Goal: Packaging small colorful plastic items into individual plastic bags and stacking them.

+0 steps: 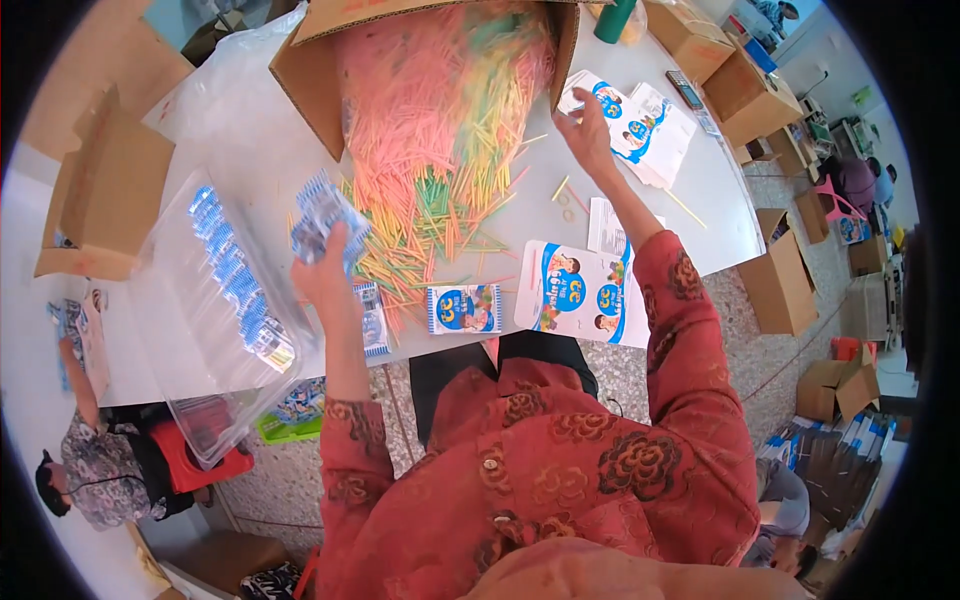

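My left hand (322,277) is closed around several small blue-and-white packets (330,222), held over the table left of a pile of thin coloured sticks (430,200). My right hand (588,140) reaches forward to the near edge of a stack of printed cards (640,125), beside the box's right flap. Its thumb and forefinger look apart, with nothing visible between them. Left of my left hand, a clear plastic tray (180,300) holds a row of similar packets (228,265). Another packet (464,309) lies flat at the table's front edge, with one more (372,318) partly behind my left forearm.
A cardboard box (310,85) on its side spills pink, yellow and green sticks onto the white table (700,225). A printed sheet (570,290) lies at the front edge. An open carton (110,190) stands left, a green bottle (613,20) behind. Other people sit nearby.
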`<state>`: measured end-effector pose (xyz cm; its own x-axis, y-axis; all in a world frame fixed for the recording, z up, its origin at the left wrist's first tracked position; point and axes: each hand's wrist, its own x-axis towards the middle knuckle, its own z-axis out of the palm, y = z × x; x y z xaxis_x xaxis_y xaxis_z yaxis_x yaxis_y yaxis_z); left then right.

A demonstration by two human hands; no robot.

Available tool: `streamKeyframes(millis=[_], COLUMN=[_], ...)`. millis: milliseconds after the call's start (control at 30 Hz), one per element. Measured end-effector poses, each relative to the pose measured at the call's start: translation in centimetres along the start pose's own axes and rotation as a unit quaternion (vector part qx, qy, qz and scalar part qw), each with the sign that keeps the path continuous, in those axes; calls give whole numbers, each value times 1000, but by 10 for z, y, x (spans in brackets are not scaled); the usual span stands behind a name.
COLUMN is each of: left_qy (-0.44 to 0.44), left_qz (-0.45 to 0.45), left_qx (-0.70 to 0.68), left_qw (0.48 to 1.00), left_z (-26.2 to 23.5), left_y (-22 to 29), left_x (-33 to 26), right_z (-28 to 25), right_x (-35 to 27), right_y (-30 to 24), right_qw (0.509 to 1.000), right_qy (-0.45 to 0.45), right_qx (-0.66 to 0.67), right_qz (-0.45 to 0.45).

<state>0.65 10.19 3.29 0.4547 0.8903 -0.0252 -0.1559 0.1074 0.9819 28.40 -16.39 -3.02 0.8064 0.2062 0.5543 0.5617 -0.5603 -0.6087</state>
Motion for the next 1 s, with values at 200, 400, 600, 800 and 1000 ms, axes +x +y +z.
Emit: streamKeyframes(millis=[200, 400, 600, 800, 1000], left_qy=[-33, -102, 30, -91, -32], left_qz=[65, 155, 386, 296, 334], left_qx=[-90, 14, 334, 228, 396], left_qw=[993, 983, 859, 923, 855], left_z=[55, 78, 75, 91, 98], left_y=[8, -7, -20, -18, -15], left_x=[56, 121, 150, 166, 166], right_z=[8, 19, 21, 23, 22], right_x=[40, 77, 94, 93, 93], right_y=[0, 9, 38, 32, 29], right_qw=[1000, 997, 994, 994, 993], right_qy=[13, -41, -67, -73, -83], right_qx=[19, 52, -41, 3, -3], right_qz=[4, 27, 75, 78, 80])
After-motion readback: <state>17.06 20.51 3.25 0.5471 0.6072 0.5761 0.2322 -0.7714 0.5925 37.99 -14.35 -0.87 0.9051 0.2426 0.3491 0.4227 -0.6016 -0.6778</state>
